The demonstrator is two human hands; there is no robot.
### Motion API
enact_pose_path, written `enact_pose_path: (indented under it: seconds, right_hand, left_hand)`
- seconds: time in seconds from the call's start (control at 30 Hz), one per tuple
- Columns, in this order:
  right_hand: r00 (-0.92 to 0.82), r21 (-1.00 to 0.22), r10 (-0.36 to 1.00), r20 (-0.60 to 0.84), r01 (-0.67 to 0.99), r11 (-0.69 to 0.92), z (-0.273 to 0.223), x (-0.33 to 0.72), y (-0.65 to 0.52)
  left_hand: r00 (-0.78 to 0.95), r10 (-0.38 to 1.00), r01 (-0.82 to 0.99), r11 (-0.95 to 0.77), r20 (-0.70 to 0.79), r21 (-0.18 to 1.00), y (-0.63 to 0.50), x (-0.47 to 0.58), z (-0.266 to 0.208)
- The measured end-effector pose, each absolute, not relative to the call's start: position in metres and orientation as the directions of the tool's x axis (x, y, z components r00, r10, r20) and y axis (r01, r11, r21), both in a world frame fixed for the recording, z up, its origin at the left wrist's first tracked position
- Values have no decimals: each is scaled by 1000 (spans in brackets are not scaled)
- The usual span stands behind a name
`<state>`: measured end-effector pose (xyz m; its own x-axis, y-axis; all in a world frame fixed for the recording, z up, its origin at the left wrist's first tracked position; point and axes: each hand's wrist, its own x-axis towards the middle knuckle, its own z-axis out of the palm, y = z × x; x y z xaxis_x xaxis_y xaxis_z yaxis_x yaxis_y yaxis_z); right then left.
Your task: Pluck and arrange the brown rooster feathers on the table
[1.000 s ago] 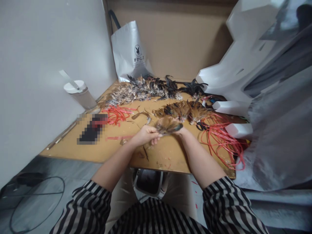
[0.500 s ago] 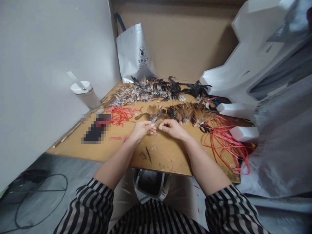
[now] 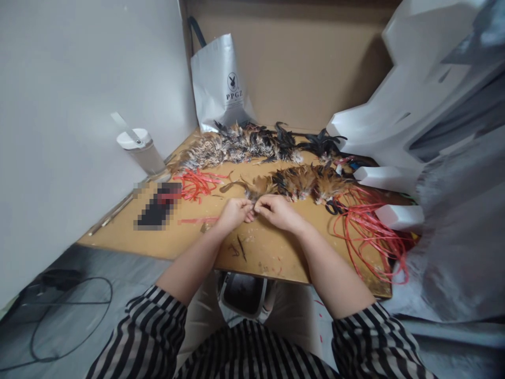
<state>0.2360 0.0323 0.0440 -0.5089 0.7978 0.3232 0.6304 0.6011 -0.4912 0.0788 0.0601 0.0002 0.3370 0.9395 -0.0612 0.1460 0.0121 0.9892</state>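
Note:
Close together over the middle of the table, my two hands meet at the base of a brown feather bunch (image 3: pixel 259 185). My left hand (image 3: pixel 237 213) is closed, its fingers curled around the bunch's lower end. Thumb and forefinger of my right hand (image 3: pixel 278 211) are pinched right beside the left fingertips; what lies between them is too small to make out. Just to the right is a row of tied brown and black feather bunches (image 3: pixel 302 181).
Grey and black feather bunches (image 3: pixel 240 145) line the back. Red strips (image 3: pixel 199 184) lie left, longer red strands (image 3: pixel 366 237) right beside black-handled scissors (image 3: pixel 334 206). A lidded cup (image 3: pixel 142 152), a silver bag (image 3: pixel 216 89) and a bin (image 3: pixel 243 295) below the table edge are also here.
My right hand has moved in against the left, closing the small gap where a thin strand showed. The feather bunch is lower and more covered by the hands. The view has shifted slightly.

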Motion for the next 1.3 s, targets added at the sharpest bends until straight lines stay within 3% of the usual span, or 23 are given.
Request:
enact_pose_path:
  seconds: [0.13, 0.2, 0.4, 0.47, 0.7, 0.9, 1.1, 1.3]
  right_hand:
    - [-535, -270, 752, 385, 714, 646, 54, 235, 28]
    - [-537, -271, 741, 403, 703, 657, 57, 240, 30]
    - [-482, -671, 807, 341, 476, 568, 51, 265, 48]
    - [-484, -754, 815, 319, 392, 528, 49, 267, 50]
    - [-374, -875, 875, 307, 250, 414, 41, 252, 49]
    - [-312, -891, 910, 271, 276, 360, 23, 250, 57]
    - [-319, -711, 840, 440, 448, 542, 31, 238, 42]
    - [-497, -287, 711, 498, 679, 676, 51, 228, 20]
  left_hand:
    - [446, 895, 303, -152, 1, 941, 55, 80, -4]
    - [504, 864, 338, -198, 1, 920, 50, 81, -1]
    - [609, 793, 170, -109, -17, 979, 39, 79, 19]
    - [603, 798, 109, -75, -6, 991, 39, 77, 24]
    - [476, 879, -89, 72, -21, 993, 46, 73, 23]
    - [442, 896, -189, 126, -30, 974, 50, 74, 17]
    - [314, 950, -158, 56, -3, 986, 57, 73, 16]
    - [405, 914, 100, -28, -15, 995, 60, 72, 3]
